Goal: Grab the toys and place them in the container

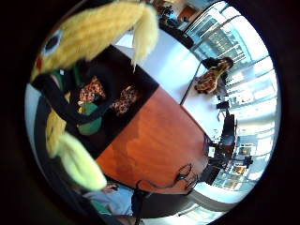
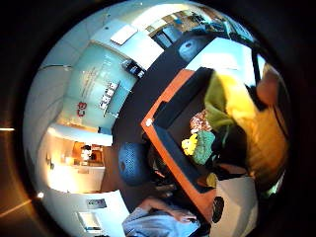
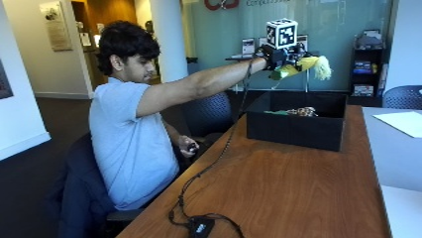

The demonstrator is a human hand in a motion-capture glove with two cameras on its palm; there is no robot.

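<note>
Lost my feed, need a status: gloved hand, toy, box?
Gloved right hand grips the yellow plush corn toy, raised above the black open box. Spotted plush toys already inside. Nothing in the way.

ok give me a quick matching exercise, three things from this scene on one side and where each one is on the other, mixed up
Things:
1. yellow corn plush toy
2. black container
3. black cable box

Places:
A. on the wooden table, far end
B. on the table's near edge
C. held in the gloved right hand, above the container

Pairs: 1-C, 2-A, 3-B
</note>
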